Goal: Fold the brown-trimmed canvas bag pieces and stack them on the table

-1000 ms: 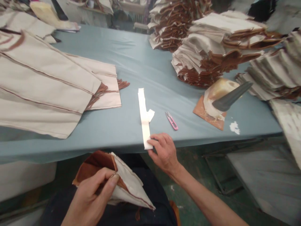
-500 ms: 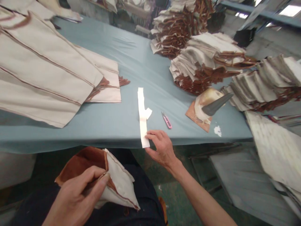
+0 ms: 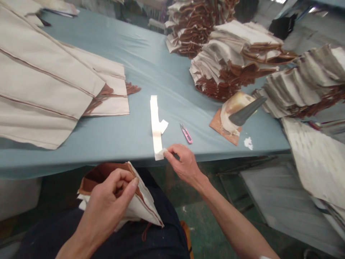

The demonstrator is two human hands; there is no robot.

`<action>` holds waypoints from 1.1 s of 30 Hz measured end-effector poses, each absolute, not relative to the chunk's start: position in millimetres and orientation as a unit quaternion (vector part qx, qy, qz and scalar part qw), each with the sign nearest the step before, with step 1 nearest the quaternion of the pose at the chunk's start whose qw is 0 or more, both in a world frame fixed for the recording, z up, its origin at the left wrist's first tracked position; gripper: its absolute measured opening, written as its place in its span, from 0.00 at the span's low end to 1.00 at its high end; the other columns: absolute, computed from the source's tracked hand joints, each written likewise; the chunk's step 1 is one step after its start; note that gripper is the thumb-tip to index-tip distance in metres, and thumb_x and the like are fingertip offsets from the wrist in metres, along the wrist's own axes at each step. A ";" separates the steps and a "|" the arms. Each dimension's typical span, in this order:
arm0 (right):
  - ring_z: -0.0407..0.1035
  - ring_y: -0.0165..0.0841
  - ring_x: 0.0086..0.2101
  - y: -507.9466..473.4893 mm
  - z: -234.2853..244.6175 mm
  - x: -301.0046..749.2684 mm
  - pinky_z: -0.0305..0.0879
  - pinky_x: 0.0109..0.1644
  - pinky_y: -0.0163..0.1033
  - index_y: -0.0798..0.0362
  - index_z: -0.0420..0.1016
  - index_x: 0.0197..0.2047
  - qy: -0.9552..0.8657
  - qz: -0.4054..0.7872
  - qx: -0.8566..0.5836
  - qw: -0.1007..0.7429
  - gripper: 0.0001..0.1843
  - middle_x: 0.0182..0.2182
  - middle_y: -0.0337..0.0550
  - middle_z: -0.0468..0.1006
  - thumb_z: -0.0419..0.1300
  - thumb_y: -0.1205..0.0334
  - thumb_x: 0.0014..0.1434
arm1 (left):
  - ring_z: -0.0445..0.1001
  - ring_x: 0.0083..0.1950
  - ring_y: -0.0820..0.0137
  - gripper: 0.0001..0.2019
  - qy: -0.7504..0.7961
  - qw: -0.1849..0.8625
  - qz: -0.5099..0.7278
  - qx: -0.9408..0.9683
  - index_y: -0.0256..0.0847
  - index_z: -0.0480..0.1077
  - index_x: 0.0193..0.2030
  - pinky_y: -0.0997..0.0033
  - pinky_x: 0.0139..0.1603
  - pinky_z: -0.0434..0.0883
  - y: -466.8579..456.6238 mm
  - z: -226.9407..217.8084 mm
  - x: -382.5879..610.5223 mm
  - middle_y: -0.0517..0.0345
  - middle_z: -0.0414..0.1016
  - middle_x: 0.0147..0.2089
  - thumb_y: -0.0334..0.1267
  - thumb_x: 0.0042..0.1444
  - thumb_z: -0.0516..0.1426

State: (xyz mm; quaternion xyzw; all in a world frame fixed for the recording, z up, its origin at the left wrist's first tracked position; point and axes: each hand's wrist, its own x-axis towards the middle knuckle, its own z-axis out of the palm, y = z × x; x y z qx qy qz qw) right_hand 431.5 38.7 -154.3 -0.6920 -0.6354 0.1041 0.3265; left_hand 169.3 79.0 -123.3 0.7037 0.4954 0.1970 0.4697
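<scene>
In my lap lies a sewn fabric piece [image 3: 144, 207], cream outside with a brown lining and a brown seam. My left hand [image 3: 109, 201] pinches its upper edge between thumb and forefinger; part of the piece is hidden behind the hand. A strip of white paper [image 3: 155, 126] lies on the table, its near end at the front edge. My right hand [image 3: 184, 163] is closed in a pinch on a small pale tab lifted at that near end. Pink thread snips [image 3: 186, 133] rest to the right of the strip.
Blue-grey cloth covers the table [image 3: 129, 140]. Large cream panels [image 3: 45, 82] with brown seams lie at left. Several stacks of cream and brown pieces [image 3: 223, 68] stand at the back right. A whitish lump with a dark grey tapered part [image 3: 229, 115] sits on a brown square.
My right hand has closed its fingertips on the strip's near end and lifted a small tab. My left hand and the fabric piece have shifted right; the view has moved slightly.
</scene>
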 end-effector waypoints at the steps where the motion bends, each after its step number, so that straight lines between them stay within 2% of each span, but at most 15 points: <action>1: 0.76 0.36 0.36 40.2 -153.5 431.8 0.66 0.44 0.42 0.49 0.79 0.36 -0.624 0.118 -0.696 0.334 0.13 0.33 0.40 0.84 0.64 0.60 0.76 | 0.79 0.26 0.68 0.17 0.504 0.475 0.200 0.693 0.45 0.73 0.40 0.73 0.28 0.71 79.7 -122.7 173.2 0.64 0.81 0.27 0.56 0.68 0.59; 10: 0.69 0.31 0.30 48.6 -142.7 423.0 0.63 0.38 0.38 0.48 0.72 0.32 -0.539 0.229 -0.703 0.403 0.14 0.28 0.33 0.78 0.68 0.56 0.69 | 0.73 0.23 0.67 0.20 0.478 0.459 0.173 0.729 0.41 0.74 0.50 0.70 0.26 0.65 96.3 -123.2 205.1 0.66 0.76 0.24 0.57 0.68 0.56; 15: 0.68 0.31 0.30 52.3 -139.7 421.9 0.62 0.36 0.38 0.48 0.71 0.30 -0.465 0.324 -0.675 0.473 0.17 0.27 0.32 0.76 0.71 0.51 0.64 | 0.69 0.23 0.68 0.20 0.440 0.414 0.188 0.774 0.40 0.76 0.55 0.72 0.28 0.64 107.4 -124.2 227.8 0.72 0.64 0.21 0.52 0.69 0.55; 16: 0.68 0.31 0.30 52.7 -139.6 422.5 0.62 0.36 0.38 0.48 0.71 0.31 -0.460 0.331 -0.671 0.478 0.17 0.27 0.32 0.75 0.71 0.50 0.63 | 0.71 0.23 0.68 0.21 0.430 0.393 0.177 0.793 0.39 0.76 0.58 0.71 0.29 0.64 109.8 -125.8 231.2 0.72 0.65 0.21 0.50 0.70 0.53; 18: 0.68 0.31 0.30 53.5 -139.4 424.4 0.64 0.37 0.39 0.48 0.72 0.31 -0.457 0.343 -0.659 0.489 0.17 0.27 0.33 0.76 0.71 0.49 0.63 | 0.76 0.26 0.65 0.23 0.409 0.352 0.138 0.831 0.39 0.75 0.64 0.71 0.30 0.65 114.7 -130.2 236.6 0.66 0.73 0.24 0.47 0.72 0.50; 21: 0.68 0.31 0.31 56.9 -137.4 429.0 0.67 0.38 0.39 0.48 0.72 0.32 -0.452 0.357 -0.632 0.519 0.17 0.29 0.34 0.76 0.70 0.48 0.63 | 0.83 0.31 0.59 0.23 0.394 0.312 0.088 0.860 0.42 0.78 0.65 0.69 0.32 0.67 120.6 -136.3 241.1 0.57 0.83 0.30 0.44 0.72 0.50; 27: 0.67 0.31 0.30 86.2 -119.0 447.1 0.64 0.36 0.38 0.48 0.72 0.34 -0.469 0.306 -0.627 0.542 0.15 0.29 0.34 0.75 0.69 0.49 0.64 | 0.90 0.40 0.49 0.23 0.406 0.265 0.033 0.874 0.44 0.78 0.66 0.64 0.36 0.71 124.6 -136.1 244.2 0.50 0.90 0.36 0.43 0.74 0.50; 30: 0.65 0.30 0.28 119.9 -105.4 460.4 0.60 0.34 0.38 0.48 0.69 0.34 -0.512 0.255 -0.633 0.521 0.16 0.28 0.32 0.72 0.68 0.50 0.66 | 0.91 0.42 0.48 0.20 0.406 0.252 0.013 0.878 0.45 0.78 0.65 0.63 0.36 0.72 125.5 -134.2 245.7 0.51 0.91 0.37 0.42 0.75 0.50; 33: 0.66 0.30 0.28 166.9 -93.1 476.0 0.60 0.35 0.37 0.48 0.68 0.35 -0.570 0.163 -0.657 0.466 0.13 0.28 0.32 0.74 0.68 0.56 0.67 | 0.91 0.42 0.49 0.19 0.401 0.239 0.003 0.884 0.46 0.78 0.64 0.64 0.36 0.72 124.7 -134.6 246.6 0.51 0.91 0.38 0.39 0.76 0.51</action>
